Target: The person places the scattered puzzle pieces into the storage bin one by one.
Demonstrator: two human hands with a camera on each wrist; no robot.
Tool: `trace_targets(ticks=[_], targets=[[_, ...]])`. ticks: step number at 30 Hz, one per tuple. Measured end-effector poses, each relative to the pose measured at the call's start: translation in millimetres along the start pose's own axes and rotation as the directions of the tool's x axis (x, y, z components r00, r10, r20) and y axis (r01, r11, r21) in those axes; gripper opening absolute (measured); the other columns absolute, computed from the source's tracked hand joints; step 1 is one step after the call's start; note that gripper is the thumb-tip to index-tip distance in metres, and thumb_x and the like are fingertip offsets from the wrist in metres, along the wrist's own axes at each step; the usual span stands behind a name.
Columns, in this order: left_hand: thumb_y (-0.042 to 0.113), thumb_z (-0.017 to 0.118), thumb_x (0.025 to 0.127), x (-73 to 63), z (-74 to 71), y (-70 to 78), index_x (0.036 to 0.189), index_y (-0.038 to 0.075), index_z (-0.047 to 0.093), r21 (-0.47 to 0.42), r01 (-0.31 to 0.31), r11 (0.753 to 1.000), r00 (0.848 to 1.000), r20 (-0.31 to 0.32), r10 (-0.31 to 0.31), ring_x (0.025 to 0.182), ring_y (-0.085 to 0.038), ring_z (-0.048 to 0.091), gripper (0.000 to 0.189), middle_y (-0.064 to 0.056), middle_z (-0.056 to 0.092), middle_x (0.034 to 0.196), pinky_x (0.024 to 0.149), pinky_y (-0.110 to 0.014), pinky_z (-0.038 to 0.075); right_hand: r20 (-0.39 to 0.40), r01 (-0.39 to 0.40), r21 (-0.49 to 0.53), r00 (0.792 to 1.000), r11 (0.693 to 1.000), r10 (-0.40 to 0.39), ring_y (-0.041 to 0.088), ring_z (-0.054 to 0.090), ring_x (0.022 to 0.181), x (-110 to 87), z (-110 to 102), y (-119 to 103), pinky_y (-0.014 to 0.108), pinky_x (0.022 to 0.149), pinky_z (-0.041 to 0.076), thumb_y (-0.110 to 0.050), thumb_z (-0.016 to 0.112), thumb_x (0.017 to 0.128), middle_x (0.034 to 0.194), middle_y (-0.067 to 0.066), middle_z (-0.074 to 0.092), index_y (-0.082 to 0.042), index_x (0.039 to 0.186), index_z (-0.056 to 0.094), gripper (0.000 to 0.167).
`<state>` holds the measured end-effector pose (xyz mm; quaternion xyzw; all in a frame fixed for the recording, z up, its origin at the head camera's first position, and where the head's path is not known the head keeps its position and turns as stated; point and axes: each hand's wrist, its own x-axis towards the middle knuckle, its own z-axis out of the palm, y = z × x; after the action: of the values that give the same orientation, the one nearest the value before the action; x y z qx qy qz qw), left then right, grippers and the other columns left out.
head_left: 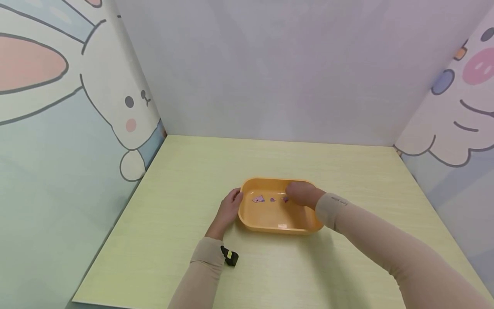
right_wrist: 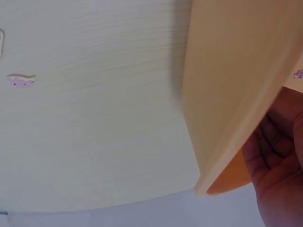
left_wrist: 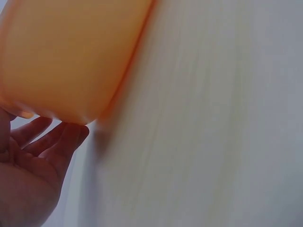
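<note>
An orange plastic tray (head_left: 266,223) with raised walls sits mid-table. At its left end, my left hand (head_left: 229,208) holds the rim, and in the left wrist view its fingers (left_wrist: 71,137) press the outer wall from below. My right hand (head_left: 302,193) reaches inside over the right part of the tray, fingers bent in the right wrist view, with the fingertips partly hidden; I cannot tell whether they pinch anything. Inside lie a pink-and-white patterned piece (head_left: 258,198), a tiny purplish piece (head_left: 272,199) and another small dark piece (head_left: 285,199) right at the right hand.
In the right wrist view, a small purple-and-cream piece with a face (right_wrist: 21,80) lies on the pale wood-grain table (right_wrist: 94,118) outside the tray, beside another light piece (right_wrist: 1,42) cut off at the edge. Walls with cartoon animals (head_left: 131,103) stand around the table.
</note>
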<state>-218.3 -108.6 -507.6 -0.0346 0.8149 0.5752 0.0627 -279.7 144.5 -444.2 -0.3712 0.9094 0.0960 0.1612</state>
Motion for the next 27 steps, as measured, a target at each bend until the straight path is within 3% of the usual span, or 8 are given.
trace_targets(ticks=[6,13,18,27], targets=[[0.031,0.042,0.106,-1.1,0.7,0.8,0.14,0.006,0.049,0.007,-0.008,1.0,1.0,-0.004,0.008,0.123,-0.03,0.05,0.044,-0.014,0.054,0.136,0.103,-0.047,0.04,0.024,-0.026,0.067,0.999,0.997,0.024,0.019,0.054,0.068,-3.4,-4.8,1.3,0.033,0.067,0.051,-0.001,0.058,0.094,0.072,0.001,0.054,-0.008,0.075,0.056,0.02],[0.034,0.042,0.105,-1.2,1.5,0.8,0.14,0.007,0.05,0.002,0.001,1.0,1.0,-0.007,-0.001,0.123,-0.029,0.051,0.045,-0.013,0.054,0.137,0.103,-0.046,0.039,0.042,-0.043,0.085,0.998,0.995,0.04,0.018,0.058,0.072,-7.1,-9.9,4.3,0.031,0.068,0.052,-0.011,0.074,0.087,0.075,-0.001,0.055,-0.01,0.076,0.056,0.021],[0.033,0.042,0.106,-1.9,1.3,0.7,0.141,0.006,0.049,0.001,-0.007,1.0,1.0,-0.003,0.007,0.123,-0.029,0.051,0.045,-0.013,0.053,0.137,0.103,-0.047,0.04,0.034,-0.05,0.115,0.998,0.992,0.046,0.017,0.055,0.073,-11.6,-14.8,5.9,0.03,0.069,0.051,-0.012,0.078,0.083,0.075,-0.002,0.054,-0.01,0.076,0.056,0.023],[0.035,0.042,0.105,-0.7,2.1,0.0,0.141,0.007,0.049,-0.005,0.004,1.0,1.0,-0.003,-0.004,0.123,-0.028,0.051,0.046,-0.012,0.053,0.137,0.103,-0.046,0.04,-0.049,-0.051,0.17,0.997,0.984,0.06,0.018,0.048,0.071,-24.5,-19.9,13.2,0.033,0.066,0.047,-0.003,0.068,0.088,0.076,0.0,0.053,-0.009,0.077,0.06,0.015]])
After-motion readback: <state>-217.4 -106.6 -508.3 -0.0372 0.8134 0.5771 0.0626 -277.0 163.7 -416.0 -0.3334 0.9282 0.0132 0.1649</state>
